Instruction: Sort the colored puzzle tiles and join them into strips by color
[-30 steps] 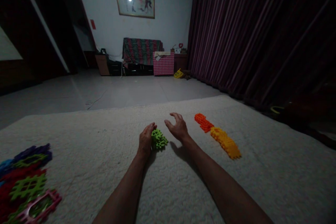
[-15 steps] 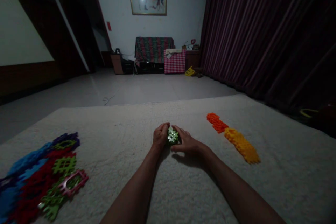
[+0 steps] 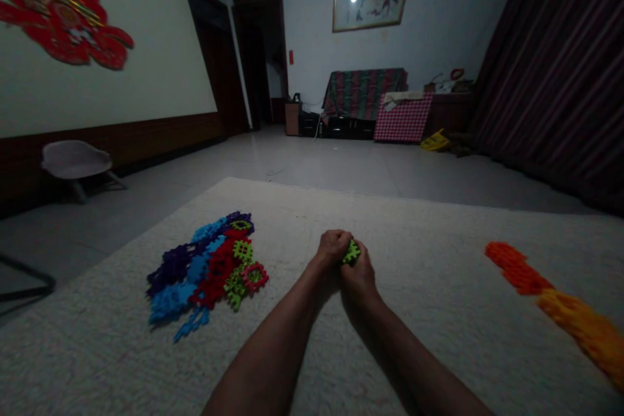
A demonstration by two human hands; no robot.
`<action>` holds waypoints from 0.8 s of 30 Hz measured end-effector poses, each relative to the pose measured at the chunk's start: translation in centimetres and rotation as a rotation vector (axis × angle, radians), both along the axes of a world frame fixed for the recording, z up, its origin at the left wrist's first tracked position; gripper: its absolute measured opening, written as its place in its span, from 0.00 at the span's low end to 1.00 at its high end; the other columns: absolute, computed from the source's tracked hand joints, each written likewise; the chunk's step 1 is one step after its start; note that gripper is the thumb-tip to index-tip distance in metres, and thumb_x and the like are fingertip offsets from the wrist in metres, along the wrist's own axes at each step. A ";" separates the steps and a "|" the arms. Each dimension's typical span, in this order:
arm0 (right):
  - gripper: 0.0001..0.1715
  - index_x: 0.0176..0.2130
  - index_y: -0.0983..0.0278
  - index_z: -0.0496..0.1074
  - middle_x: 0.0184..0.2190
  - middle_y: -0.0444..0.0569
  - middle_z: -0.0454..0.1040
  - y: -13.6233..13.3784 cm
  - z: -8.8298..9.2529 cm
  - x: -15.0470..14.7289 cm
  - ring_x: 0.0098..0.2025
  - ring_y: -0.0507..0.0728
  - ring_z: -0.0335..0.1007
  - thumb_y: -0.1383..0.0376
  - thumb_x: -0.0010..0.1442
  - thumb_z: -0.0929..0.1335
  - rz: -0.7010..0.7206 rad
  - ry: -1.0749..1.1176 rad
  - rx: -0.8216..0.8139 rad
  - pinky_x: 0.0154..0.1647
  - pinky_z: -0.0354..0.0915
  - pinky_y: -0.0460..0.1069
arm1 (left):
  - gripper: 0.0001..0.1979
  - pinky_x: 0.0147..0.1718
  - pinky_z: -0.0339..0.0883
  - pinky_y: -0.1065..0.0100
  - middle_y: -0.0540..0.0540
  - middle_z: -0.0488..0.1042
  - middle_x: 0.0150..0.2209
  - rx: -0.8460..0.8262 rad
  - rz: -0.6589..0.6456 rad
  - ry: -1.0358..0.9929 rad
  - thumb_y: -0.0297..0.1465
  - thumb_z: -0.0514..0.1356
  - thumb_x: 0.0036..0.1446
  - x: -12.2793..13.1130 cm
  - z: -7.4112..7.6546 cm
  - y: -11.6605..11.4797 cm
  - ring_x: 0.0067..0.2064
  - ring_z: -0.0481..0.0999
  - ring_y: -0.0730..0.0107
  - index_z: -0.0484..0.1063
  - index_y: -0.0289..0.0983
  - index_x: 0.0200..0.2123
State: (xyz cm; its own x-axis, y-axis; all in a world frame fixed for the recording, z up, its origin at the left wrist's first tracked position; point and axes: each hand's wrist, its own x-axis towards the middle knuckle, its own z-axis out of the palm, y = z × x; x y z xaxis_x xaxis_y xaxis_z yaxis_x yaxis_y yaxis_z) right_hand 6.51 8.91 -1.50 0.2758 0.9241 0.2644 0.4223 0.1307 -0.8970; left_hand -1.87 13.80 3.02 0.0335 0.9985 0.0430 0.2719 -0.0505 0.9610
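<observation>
Green interlocking pieces (image 3: 351,251) sit between my two hands, just above the pale cover. My left hand (image 3: 333,247) is closed against their left side. Fingers of my right hand (image 3: 361,273) wrap round the right and lower side. How many pieces are held is hidden by the fingers. To the left lies a pile of blue, purple, red and green pieces, with a red piece (image 3: 221,266), a green square (image 3: 242,249) and a pink-red frame (image 3: 255,277) on it. At the right are an orange-red row (image 3: 519,268) and a yellow-orange row (image 3: 582,325).
The pale textured cover (image 3: 429,351) spreads under everything. Beyond its far edge are a tiled floor, a small grey chair (image 3: 77,161), a cloth-covered cabinet (image 3: 363,94) and a yellow object (image 3: 435,140). A dark curtain (image 3: 550,91) hangs at the right.
The view has turned left, showing the whole left pile and the chair. My right hand has closed from a more spread grip, and both hands are now tighter round the green pieces.
</observation>
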 end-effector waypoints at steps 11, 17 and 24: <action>0.34 0.52 0.62 0.68 0.40 0.49 0.78 0.8 5.7 -14.0 0.37 0.56 0.74 0.69 0.43 0.65 0.902 0.403 -0.037 0.36 0.70 0.48 | 0.14 0.48 0.65 0.66 0.39 0.80 0.42 0.232 0.402 0.767 0.30 0.55 0.55 -16.6 8.0 1.0 0.45 0.77 0.59 0.81 0.39 0.39; 0.16 0.35 0.63 0.75 0.33 0.49 0.78 -0.4 2.1 -2.9 0.35 0.57 0.75 0.67 0.47 0.62 0.566 0.161 0.036 0.37 0.70 0.50 | 0.12 0.49 0.66 0.65 0.41 0.81 0.37 0.282 0.174 0.390 0.28 0.58 0.51 -8.2 3.4 0.7 0.42 0.77 0.61 0.81 0.38 0.34; 0.14 0.34 0.64 0.72 0.30 0.48 0.76 -1.1 1.1 7.0 0.28 0.54 0.72 0.62 0.49 0.62 0.017 0.275 0.057 0.27 0.67 0.47 | 0.18 0.32 0.68 0.67 0.44 0.78 0.28 0.127 0.100 -0.101 0.36 0.56 0.51 1.4 -2.1 -0.9 0.31 0.76 0.65 0.79 0.32 0.39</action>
State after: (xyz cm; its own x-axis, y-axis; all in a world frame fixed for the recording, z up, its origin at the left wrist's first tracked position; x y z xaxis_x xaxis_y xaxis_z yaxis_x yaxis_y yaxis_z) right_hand 13.51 7.76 -0.40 0.3289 0.9151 0.2332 0.1615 0.1888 -0.9686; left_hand -0.49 12.89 0.93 -0.0763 0.9830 0.1669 0.1840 -0.1506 0.9713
